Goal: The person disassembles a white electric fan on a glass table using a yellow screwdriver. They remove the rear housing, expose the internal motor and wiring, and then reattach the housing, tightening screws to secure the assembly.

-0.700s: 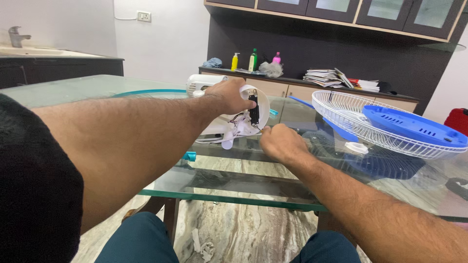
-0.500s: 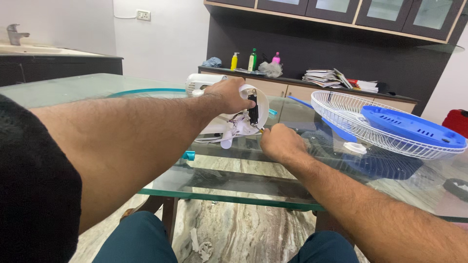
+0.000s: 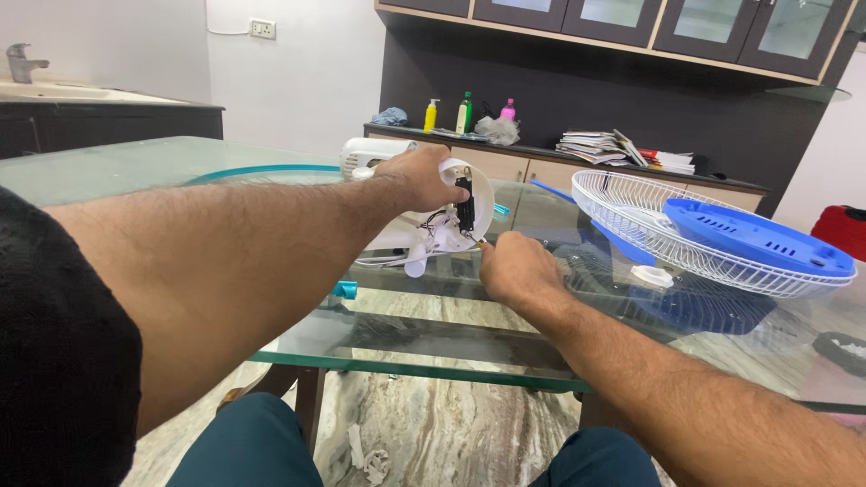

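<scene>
**Two hands at work on an opened fan housing**

A person's left hand (image 3: 424,178) closes its grip over the top of a white fan motor housing (image 3: 431,212), holding it tilted on a glass table (image 3: 433,347) with the open face turned toward the right hand. Inside the round face, a black part and a bundle of thin wires show. The right hand (image 3: 516,271) is clenched just beside the housing's lower edge, its fingertips pinched on a slim tool whose tip meets the housing; the tool itself is too small to tell apart. The housing sits toward the middle of the table, well back from the near edge. A small white cylinder (image 3: 414,264) lies against its underside, and a short teal piece (image 3: 345,289) rests on the glass nearer the left forearm. Toward the right edge of the table lies a white wire fan guard (image 3: 631,225), with a blue plastic fan cover (image 3: 758,236) lying in it and a white round cap (image 3: 652,276) at its near rim. A dark round dish (image 3: 839,347) sits at the far right edge. Behind the table, a sideboard (image 3: 541,162) carries yellow, green and pink bottles (image 3: 464,112) and a stack of papers (image 3: 613,147). The marbled floor (image 3: 433,424) shows through the glass, with scraps of white paper on it.
</scene>
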